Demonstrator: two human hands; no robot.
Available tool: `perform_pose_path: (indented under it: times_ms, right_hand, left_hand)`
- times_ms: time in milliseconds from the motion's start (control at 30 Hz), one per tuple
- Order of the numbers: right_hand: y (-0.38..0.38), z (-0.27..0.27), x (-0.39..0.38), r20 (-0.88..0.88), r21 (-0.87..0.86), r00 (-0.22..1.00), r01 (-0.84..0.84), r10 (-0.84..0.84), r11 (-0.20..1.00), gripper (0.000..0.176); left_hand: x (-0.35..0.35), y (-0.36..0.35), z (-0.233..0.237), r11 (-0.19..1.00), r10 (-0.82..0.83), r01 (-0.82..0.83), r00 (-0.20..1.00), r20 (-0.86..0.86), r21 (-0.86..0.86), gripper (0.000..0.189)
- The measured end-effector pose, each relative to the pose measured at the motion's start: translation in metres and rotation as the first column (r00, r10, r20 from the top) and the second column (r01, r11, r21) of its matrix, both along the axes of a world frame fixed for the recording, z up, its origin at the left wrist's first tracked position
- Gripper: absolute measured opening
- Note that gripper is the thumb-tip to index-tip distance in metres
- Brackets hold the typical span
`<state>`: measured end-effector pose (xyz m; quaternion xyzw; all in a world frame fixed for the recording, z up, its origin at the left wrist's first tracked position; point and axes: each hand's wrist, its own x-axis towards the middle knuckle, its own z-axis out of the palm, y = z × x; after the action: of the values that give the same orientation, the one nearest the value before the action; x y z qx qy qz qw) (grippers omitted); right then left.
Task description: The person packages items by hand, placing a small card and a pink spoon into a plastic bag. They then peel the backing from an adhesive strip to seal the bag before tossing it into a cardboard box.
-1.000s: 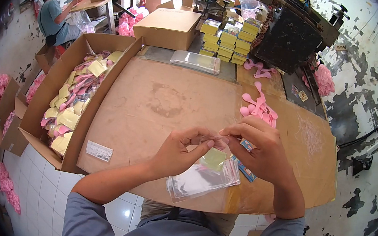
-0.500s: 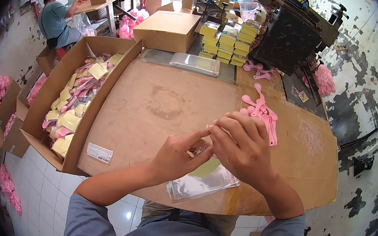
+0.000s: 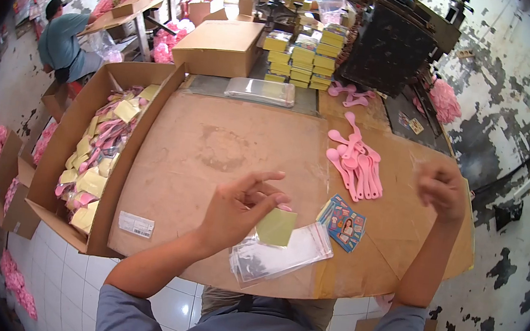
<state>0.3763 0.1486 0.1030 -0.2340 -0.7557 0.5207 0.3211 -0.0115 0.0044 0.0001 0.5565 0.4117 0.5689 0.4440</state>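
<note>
My left hand point(image 3: 235, 207) is closed in a pinch on a small clear plastic bag with a pale yellow-green card point(image 3: 276, 227) in it; a bit of pink shows at the fingertips. Beneath it lie flat clear plastic bags point(image 3: 294, 256). Off to the right, above the cardboard, my right hand point(image 3: 441, 189) is curled and somewhat blurred; what its fingers hold, if anything, cannot be made out. Between the hands lies a pile of pink plastic spoons point(image 3: 358, 166). Nearer me is a small stack of blue printed cards point(image 3: 344, 224).
At left stands an open carton point(image 3: 123, 173) of packed bags. Behind the cardboard sheet point(image 3: 268, 133) are a stack of clear bags point(image 3: 260, 91), a closed box point(image 3: 219, 46), yellow card stacks point(image 3: 302, 59) and a dark machine point(image 3: 387, 49). A person point(image 3: 65, 41) sits far left.
My right hand has moved away from my left, out to the right. The blue cards and more of the spoons now show. My left hand keeps the bag and has shifted slightly left.
</note>
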Motion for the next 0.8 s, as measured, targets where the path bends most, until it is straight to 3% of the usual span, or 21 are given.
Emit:
perform_pose_path:
  times_ms: [67,100,133,167,233,300,367,467,500,533,600,667,800]
  right_hand:
    - [0.027,-0.020,0.074,-0.412,-0.097,0.896,-0.226,0.167,0.969,0.014]
    - [0.046,-0.038,0.114,-0.083,-0.038,0.985,0.148,-0.151,0.988,0.019]
    - [0.064,-0.062,0.153,0.214,0.133,0.850,0.463,-0.482,0.876,0.025]
    - [0.074,-0.080,0.173,0.408,0.377,0.526,0.647,-0.746,0.663,0.030]
    - [0.063,-0.106,0.172,0.184,0.824,0.265,0.484,-0.946,0.296,0.037]
    - [0.056,-0.110,0.164,0.041,0.935,0.199,0.338,-0.979,0.107,0.039]
    - [0.023,-0.081,0.100,0.093,0.908,0.254,0.375,-0.963,0.187,0.038]
    - [0.007,-0.066,0.028,0.203,0.654,0.495,0.573,-0.845,0.493,0.033]
    - [-0.002,-0.063,0.000,0.239,0.547,0.601,0.566,-0.763,0.617,0.033]
    - [-0.012,-0.061,-0.028,0.257,0.429,0.700,0.535,-0.666,0.728,0.033]
    - [-0.032,-0.065,-0.074,0.273,0.280,0.898,0.270,-0.346,0.921,0.035]
    - [-0.050,-0.068,-0.113,0.282,0.196,0.948,0.092,-0.146,0.976,0.039]
    - [-0.063,-0.081,-0.156,0.145,0.042,0.989,0.025,-0.031,0.999,0.034]
  left_hand:
    - [-0.001,0.001,0.000,1.000,0.008,-0.008,1.000,0.020,-0.009,0.034]
    - [0.000,0.001,-0.001,1.000,0.018,-0.018,0.999,0.031,-0.013,0.033]
    - [0.000,0.001,-0.002,0.999,0.014,-0.012,0.998,0.055,-0.038,0.032]
    - [0.001,0.001,-0.002,0.998,0.013,-0.008,0.997,0.076,-0.062,0.031]
    - [-0.001,0.004,-0.001,0.996,0.005,0.003,0.996,0.086,-0.092,0.029]
    - [0.000,0.005,-0.003,0.993,-0.009,0.018,0.997,0.083,-0.114,0.027]
    - [-0.001,0.007,-0.005,0.990,-0.071,0.082,0.992,0.102,-0.114,0.029]
    - [0.000,0.010,-0.010,0.988,-0.107,0.116,0.990,0.090,-0.104,0.028]
    - [0.000,0.012,-0.011,0.989,-0.105,0.112,0.992,0.077,-0.095,0.027]
    - [-0.002,0.012,-0.012,0.988,-0.101,0.110,0.991,0.083,-0.108,0.026]
    - [-0.004,0.013,-0.013,0.985,-0.098,0.111,0.990,0.097,-0.133,0.024]
    - [-0.005,0.015,-0.019,0.982,-0.045,0.064,0.993,0.109,-0.178,0.021]
    - [-0.001,0.015,-0.025,0.987,-0.041,0.072,0.978,0.203,-0.146,0.019]
